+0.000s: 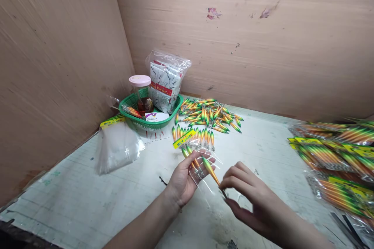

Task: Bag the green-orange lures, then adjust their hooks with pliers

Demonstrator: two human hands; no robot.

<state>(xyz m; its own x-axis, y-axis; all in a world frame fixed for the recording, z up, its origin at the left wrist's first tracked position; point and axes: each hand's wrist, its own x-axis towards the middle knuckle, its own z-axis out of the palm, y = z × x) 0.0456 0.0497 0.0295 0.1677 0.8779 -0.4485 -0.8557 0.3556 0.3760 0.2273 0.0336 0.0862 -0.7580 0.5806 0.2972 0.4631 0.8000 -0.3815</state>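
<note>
My left hand (182, 181) is closed around a clear plastic bag (209, 192) with a yellow BCT LURE header (184, 139). A couple of green-and-orange fishing lures (193, 161) lie inside the bag, over my fingers. Between the fingertips of my right hand (248, 196) is the hook end of another fishing lure (210, 170), its green tip pointing up and left at the bag. Whether that tip is within the bag's mouth I cannot tell. Just beyond, a row of lures (207, 137) stands side by side on the table, partly behind the header.
A heap of loose lures (209, 114) lies at the back. On the left are empty header bags (117, 148) and a green basket (137, 124) holding a pink-lidded jar (140, 81) and a bag of packets (166, 81). Filled lure packs (330, 159) and scissors (347, 229) lie right.
</note>
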